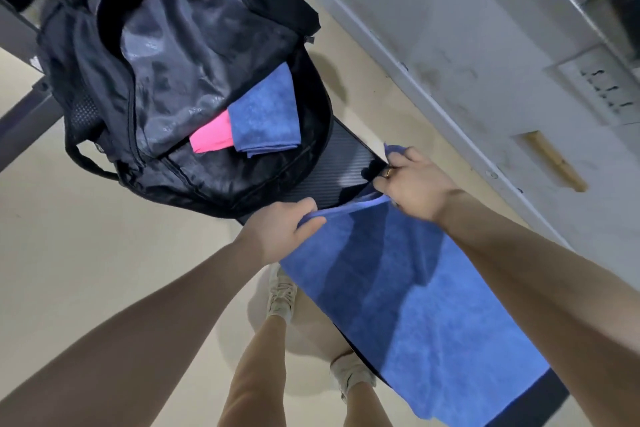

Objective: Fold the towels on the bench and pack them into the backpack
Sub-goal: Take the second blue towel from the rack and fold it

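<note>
Blue terry towel (415, 291), large and rectangular, is lying spread along the black ribbed bench (332, 170), with both hands gripping its far short edge. Left hand (280, 232) is pinching the left corner, thumb on top, fingers tucked under the cloth and hidden. Right hand (412, 180), wearing a ring, is clamping the right corner, which is bunching up above the knuckles. Hands are apart, the towel edge sagging slightly between them.

Towel's long axis is running along the bench, from the hands back toward the person; its near end is draping over the bench edge at lower right, cut off partly by the right forearm. Most of the bench is covered by cloth and bag; only a short dark strip is showing between them.

Black fabric backpack (104, 80) is resting on the far end of the bench, unzipped and gaping toward the hands, just beyond the towel edge. Inside are lying a folded blue towel (266, 114) and, touching its left side, a pink folded cloth (213, 135), partly tucked under the lining.

Beige floor (86, 253) is lying open to the left of the bench. Grey wall panel (467, 62) is running close along the right.
</note>
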`<act>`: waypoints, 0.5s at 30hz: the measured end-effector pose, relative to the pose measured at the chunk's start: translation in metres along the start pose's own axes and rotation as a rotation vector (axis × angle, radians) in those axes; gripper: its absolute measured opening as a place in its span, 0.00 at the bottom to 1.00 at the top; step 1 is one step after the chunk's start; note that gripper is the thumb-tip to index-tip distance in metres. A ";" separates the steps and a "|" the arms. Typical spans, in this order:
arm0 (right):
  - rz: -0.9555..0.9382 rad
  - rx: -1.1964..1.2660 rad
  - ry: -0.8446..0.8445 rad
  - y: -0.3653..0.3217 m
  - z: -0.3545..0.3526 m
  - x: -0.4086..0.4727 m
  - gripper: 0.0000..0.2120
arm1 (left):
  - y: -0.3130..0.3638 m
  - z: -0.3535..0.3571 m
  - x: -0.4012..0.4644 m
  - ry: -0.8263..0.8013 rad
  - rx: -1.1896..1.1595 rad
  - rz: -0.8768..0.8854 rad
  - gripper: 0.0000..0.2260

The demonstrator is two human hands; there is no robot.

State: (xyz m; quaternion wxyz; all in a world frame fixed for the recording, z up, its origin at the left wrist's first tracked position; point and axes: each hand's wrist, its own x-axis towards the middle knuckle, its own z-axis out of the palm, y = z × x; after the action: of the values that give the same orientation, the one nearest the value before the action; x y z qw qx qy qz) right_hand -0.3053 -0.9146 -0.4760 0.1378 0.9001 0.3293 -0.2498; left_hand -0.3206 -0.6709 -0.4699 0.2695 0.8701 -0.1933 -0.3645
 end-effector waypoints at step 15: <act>0.926 0.696 0.237 0.032 -0.012 -0.007 0.09 | -0.008 -0.035 -0.008 0.237 -0.181 -0.192 0.03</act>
State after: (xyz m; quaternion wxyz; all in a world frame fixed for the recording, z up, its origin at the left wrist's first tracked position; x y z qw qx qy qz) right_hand -0.2847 -0.9372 -0.4597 -0.1084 0.9642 -0.1862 -0.1546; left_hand -0.2986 -0.6484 -0.4499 0.3315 0.8936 -0.0428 -0.2994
